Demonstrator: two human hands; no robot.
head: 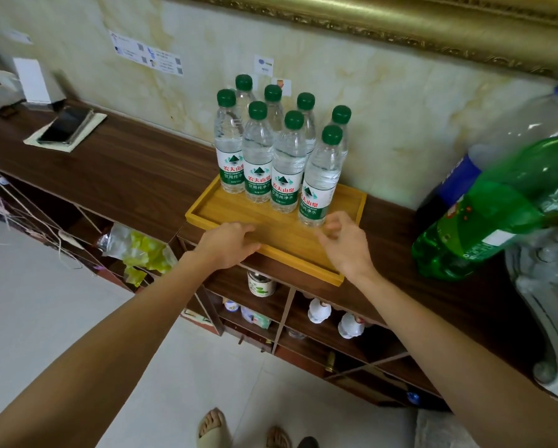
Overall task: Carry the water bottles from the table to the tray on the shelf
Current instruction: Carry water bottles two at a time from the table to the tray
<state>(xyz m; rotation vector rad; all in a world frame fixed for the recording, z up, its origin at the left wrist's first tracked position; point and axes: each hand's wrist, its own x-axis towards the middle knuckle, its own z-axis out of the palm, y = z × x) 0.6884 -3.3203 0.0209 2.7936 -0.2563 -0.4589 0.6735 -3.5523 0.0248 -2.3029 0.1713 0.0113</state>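
1. Fingers (pixel 238 228) of our left hand (pixel 227 245) curl loosely over the near rim of the tray (pixel 271 236), holding nothing; those of our right hand (pixel 345 242) hang relaxed just beside the nearest bottle, grasping nothing.
2. Our eight green-capped water bottles (pixel 279 147) stand upright in two rows at the back of the wooden tray.
3. We see the tray resting on the dark wooden shelf (pixel 125 176).
4. Right of it, large green and clear bottles (pixel 497 205) lean; far left lies a phone (pixel 65 124).

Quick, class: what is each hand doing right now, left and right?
Left hand: open, fingers resting on the tray.
Right hand: open, loosely curled, holding nothing.
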